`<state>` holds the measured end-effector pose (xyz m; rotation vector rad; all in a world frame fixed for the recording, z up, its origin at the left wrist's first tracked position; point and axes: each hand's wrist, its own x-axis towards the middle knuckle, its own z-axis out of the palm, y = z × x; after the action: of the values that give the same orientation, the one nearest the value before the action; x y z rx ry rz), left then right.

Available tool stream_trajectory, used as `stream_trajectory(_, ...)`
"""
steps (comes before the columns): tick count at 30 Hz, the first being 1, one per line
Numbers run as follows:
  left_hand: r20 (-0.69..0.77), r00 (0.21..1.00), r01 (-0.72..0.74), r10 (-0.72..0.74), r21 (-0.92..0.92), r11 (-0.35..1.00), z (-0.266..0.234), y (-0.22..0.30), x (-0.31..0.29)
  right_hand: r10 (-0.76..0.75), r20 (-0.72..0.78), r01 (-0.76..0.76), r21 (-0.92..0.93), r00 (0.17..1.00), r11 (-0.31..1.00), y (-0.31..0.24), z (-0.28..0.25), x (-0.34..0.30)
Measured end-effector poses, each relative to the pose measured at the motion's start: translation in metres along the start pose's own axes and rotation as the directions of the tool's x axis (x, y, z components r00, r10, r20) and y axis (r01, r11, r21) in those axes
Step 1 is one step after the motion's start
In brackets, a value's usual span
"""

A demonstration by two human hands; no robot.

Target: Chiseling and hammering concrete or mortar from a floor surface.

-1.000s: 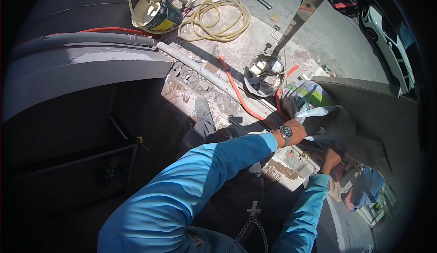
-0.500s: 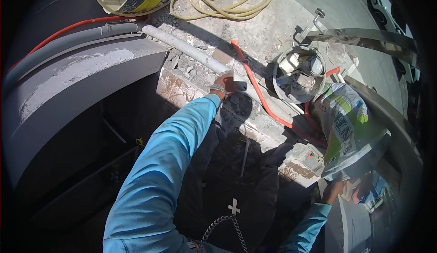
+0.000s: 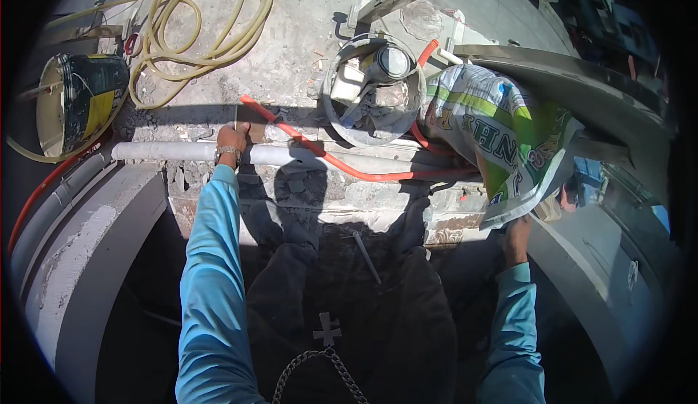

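Note:
My left hand (image 3: pixel 233 139), with a bracelet or watch at the wrist, reaches across a grey-white pipe (image 3: pixel 276 155) that lies along the rubble ledge. Its fingers are curled, and a thin pale sliver sticks up from them; what it is I cannot make out. My right hand (image 3: pixel 518 235) is at the lower edge of a white and green printed sack (image 3: pixel 487 106), beside the wall's corner. The sack covers its fingers, so their grip is hidden. An orange flexible conduit (image 3: pixel 313 146) crosses over the pipe between my hands.
A round bucket (image 3: pixel 419 106) holding rubble and containers stands behind the conduit. To the left are a dark bucket on its side (image 3: pixel 94 102) and a coiled yellowish hose (image 3: pixel 196 55). Curved walls (image 3: pixel 109 219) flank me. A loose thin rod (image 3: pixel 367 257) lies near my legs.
My view has turned and shifted, so the ledge now runs level across. My left hand appears farther left along the pipe. The right hand stays by the sack's lower edge.

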<state>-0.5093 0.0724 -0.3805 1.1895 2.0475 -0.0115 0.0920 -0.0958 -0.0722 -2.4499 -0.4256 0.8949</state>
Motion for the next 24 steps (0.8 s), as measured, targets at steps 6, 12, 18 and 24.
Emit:
stream_trajectory(6,-0.209,0.974,-0.160,0.089,-0.354,0.921,-0.047,0.023,-0.119,-0.220,-0.033,0.196,-0.340,0.975,0.920,0.011,-0.008,-0.006)
stream_trajectory(12,0.209,0.923,-0.096,0.323,-0.689,0.719,-0.107,0.168,-0.310,-0.223,-0.073,0.177,-0.397,0.972,0.901,0.011,-0.073,-0.039)
stream_trajectory(18,0.291,0.698,-0.391,0.655,-0.611,0.688,-0.096,0.380,-0.451,-0.107,0.015,0.108,-0.146,0.994,0.983,0.015,-0.103,-0.024)
stream_trajectory(24,0.453,0.688,-0.557,0.566,-0.171,0.813,0.001,0.539,-0.482,-0.010,0.051,0.009,0.008,0.999,1.000,0.029,-0.123,-0.002)
